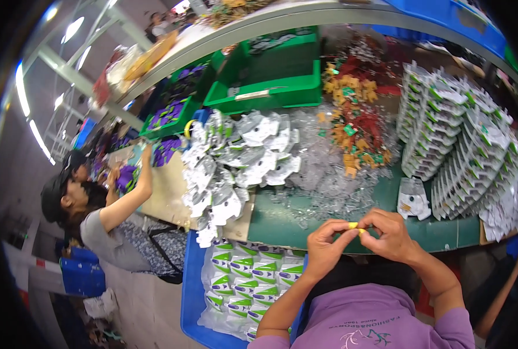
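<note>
Both hands meet at the front edge of the green tabletop, in front of my purple shirt. My left hand (331,244) is closed in a pinch, fingertips against those of my right hand (388,231), which is pinched as well. Bits of yellow (354,225) show between the fingertips; they look like one small yellow piece, mostly covered by the fingers. Just beyond lies a loose heap of small clear plastic pieces (329,180). A single white card with a clear shell (413,199) rests to the right of my hands.
Tall nested stacks of white-and-green packs (468,145) stand at right. Orange pieces (352,87) lie farther back. White packs (241,148) pile up left, near green bins (270,96). A blue tray (190,291) of packaged items sits lower left. Co-workers (119,215) are at left; another's arm shows at right.
</note>
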`<state>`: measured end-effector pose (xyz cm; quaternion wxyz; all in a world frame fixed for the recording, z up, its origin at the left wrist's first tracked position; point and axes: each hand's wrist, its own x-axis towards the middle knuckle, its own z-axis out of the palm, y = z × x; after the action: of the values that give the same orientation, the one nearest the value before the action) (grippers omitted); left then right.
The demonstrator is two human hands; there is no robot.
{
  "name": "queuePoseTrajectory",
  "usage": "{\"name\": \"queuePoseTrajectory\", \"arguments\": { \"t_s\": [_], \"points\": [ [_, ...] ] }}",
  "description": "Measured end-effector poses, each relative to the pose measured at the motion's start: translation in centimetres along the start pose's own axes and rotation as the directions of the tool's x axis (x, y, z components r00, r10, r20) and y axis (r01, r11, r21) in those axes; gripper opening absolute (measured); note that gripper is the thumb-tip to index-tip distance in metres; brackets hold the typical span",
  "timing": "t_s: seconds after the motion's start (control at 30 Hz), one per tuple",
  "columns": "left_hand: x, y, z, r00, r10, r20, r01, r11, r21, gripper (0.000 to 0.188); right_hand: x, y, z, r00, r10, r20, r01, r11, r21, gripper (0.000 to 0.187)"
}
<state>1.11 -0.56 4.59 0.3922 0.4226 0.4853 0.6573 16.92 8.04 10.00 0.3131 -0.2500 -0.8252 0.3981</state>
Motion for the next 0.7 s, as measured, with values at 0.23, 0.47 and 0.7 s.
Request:
{"name": "queuePoseTrajectory", "arguments": {
  "t_s": [0.23, 0.47, 0.7],
  "points": [
    [-0.8, 0.2, -2.3, 0.918, -0.333, 0.215, 0.38, 0.895, -0.235, 0.021, 0.1, 1.9, 0.8, 0.99, -0.054, 0.127, 0.025, 0.976, 0.215, 0.014],
    [1.4, -0.6, -6.0, 0.768, -0.497, 0.405, 0.64, 0.56, -0.527, 0.052, 1.3, 2.6, 2.7, 0.958, 0.16, 0.239, -0.241, 0.899, 0.366, 0.008],
    [10.4, 3.4, -21.8, 0.825, 0.553, -0.117, 0.084, 0.084, 0.993, 0.055, -0.7, 5.0, 0.5, 0.936, 0.323, 0.141, -0.349, 0.788, 0.507, 0.005]
  ]
}}
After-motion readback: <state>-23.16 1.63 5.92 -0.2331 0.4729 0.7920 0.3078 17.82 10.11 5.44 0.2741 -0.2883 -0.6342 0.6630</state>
